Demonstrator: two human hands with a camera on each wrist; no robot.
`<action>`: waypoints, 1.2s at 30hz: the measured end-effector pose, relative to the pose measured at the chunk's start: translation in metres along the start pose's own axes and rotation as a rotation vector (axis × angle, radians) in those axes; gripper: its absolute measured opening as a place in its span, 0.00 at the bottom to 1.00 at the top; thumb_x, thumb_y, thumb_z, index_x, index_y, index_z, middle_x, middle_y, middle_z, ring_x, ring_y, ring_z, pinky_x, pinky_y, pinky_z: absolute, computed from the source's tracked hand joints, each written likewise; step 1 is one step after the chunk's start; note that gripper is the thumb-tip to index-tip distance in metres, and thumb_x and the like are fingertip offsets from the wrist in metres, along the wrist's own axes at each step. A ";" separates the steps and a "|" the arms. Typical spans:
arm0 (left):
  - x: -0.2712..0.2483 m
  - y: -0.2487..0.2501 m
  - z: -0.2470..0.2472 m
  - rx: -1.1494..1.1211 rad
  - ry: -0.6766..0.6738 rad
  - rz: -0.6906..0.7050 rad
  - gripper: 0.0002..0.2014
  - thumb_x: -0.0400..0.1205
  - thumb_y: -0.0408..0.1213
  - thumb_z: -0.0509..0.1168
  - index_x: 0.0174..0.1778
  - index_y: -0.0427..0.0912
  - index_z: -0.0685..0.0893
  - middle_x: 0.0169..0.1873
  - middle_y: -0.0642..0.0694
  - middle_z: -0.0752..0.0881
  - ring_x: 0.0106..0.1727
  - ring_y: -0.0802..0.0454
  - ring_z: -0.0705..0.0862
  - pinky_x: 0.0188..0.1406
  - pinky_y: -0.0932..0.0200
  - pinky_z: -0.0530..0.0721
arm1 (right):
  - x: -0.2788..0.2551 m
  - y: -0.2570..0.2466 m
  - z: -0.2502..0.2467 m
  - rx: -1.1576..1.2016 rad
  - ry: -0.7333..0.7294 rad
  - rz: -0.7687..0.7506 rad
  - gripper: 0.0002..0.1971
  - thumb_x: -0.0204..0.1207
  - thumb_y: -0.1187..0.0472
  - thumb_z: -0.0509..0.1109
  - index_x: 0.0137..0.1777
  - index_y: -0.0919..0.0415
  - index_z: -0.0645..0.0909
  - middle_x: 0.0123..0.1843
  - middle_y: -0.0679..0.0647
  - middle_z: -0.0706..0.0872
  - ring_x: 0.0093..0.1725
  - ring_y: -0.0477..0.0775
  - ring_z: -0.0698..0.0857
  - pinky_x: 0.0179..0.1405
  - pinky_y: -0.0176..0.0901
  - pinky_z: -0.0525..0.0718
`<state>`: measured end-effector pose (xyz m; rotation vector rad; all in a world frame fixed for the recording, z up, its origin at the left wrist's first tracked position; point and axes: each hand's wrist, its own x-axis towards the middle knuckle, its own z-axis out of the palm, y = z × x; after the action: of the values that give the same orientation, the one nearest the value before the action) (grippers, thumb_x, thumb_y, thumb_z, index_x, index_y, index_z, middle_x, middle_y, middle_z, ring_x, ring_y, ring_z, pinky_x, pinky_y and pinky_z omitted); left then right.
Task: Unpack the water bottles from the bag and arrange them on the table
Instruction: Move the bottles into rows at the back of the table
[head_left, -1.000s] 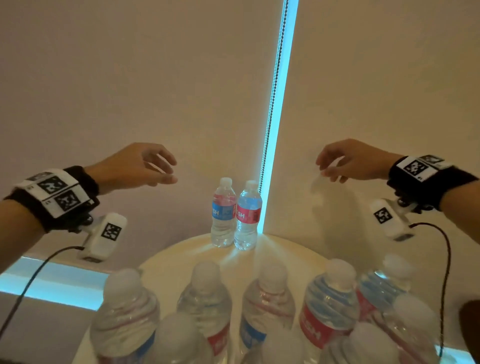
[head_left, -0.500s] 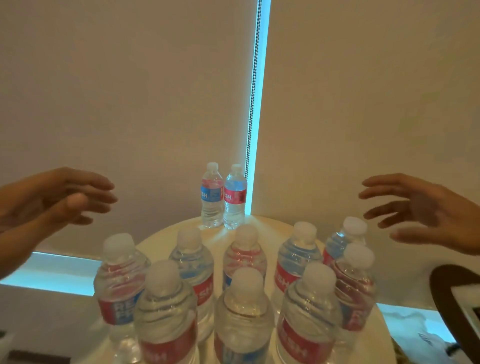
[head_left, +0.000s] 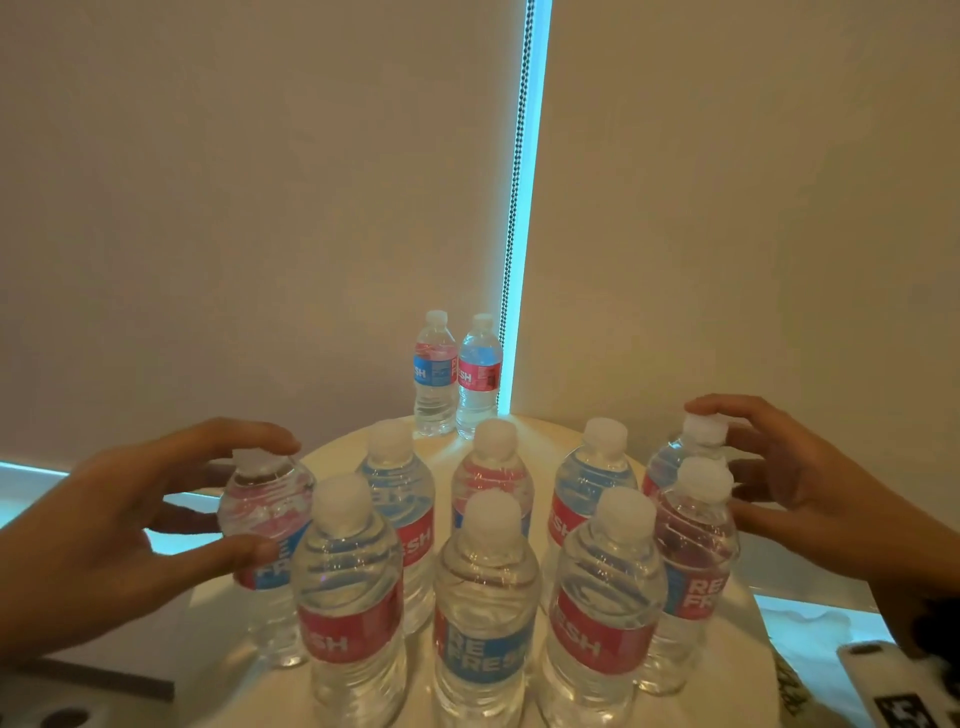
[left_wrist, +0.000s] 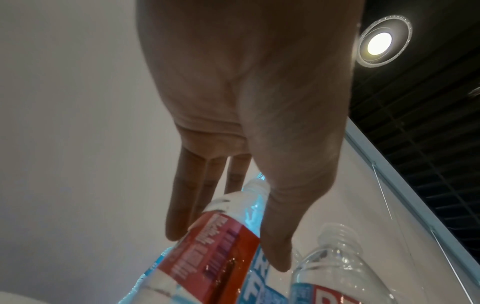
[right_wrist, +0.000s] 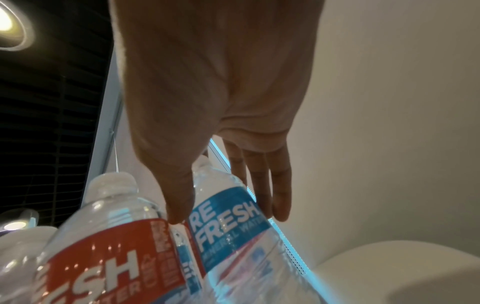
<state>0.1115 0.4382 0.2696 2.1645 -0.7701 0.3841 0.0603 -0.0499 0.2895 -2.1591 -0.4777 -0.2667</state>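
Observation:
Several clear water bottles with red and blue labels stand upright in a close cluster on the round white table (head_left: 550, 428). My left hand (head_left: 270, 493) holds the leftmost bottle (head_left: 265, 623), thumb on its label and index finger over its cap. In the left wrist view the left hand (left_wrist: 228, 251) has that bottle (left_wrist: 207, 271) between straight fingers and thumb. My right hand (head_left: 719, 462) holds the rear right bottle (head_left: 670, 462), index finger over the cap. The right wrist view shows the right hand (right_wrist: 230, 216) straddling this blue-labelled bottle (right_wrist: 246, 267). No bag is in view.
Two more bottles (head_left: 436, 374) stand side by side at the table's far edge against the window blind (head_left: 260, 208). A bead chain (head_left: 517, 208) hangs by the bright gap. A neighbouring bottle (right_wrist: 103, 236) stands close beside the one my right hand holds.
Both hands have come down and inward from the open air at the sides onto the outermost bottles. The camera has tilted down, so more of the cluster shows.

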 end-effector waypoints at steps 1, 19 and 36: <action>0.003 0.003 0.003 0.004 -0.022 0.018 0.36 0.58 0.56 0.86 0.64 0.64 0.84 0.59 0.63 0.89 0.56 0.59 0.90 0.43 0.47 0.94 | 0.001 -0.001 0.001 0.006 0.001 0.002 0.39 0.58 0.32 0.82 0.70 0.33 0.73 0.63 0.46 0.88 0.51 0.59 0.93 0.48 0.60 0.92; 0.143 0.014 -0.002 -0.009 -0.099 0.184 0.29 0.64 0.59 0.81 0.58 0.56 0.83 0.51 0.47 0.88 0.48 0.50 0.93 0.52 0.51 0.92 | 0.085 0.001 -0.029 -0.078 0.133 0.028 0.33 0.60 0.48 0.86 0.64 0.45 0.74 0.55 0.56 0.90 0.42 0.55 0.93 0.40 0.45 0.93; 0.292 0.026 0.137 0.222 -0.282 0.338 0.25 0.67 0.53 0.81 0.55 0.56 0.78 0.40 0.54 0.86 0.34 0.52 0.85 0.37 0.51 0.86 | 0.186 0.053 0.001 -0.176 0.118 0.132 0.29 0.71 0.58 0.82 0.67 0.49 0.70 0.58 0.60 0.85 0.50 0.68 0.92 0.49 0.67 0.92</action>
<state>0.3224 0.2041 0.3425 2.3255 -1.3147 0.3507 0.2510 -0.0330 0.3169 -2.3193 -0.2503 -0.3720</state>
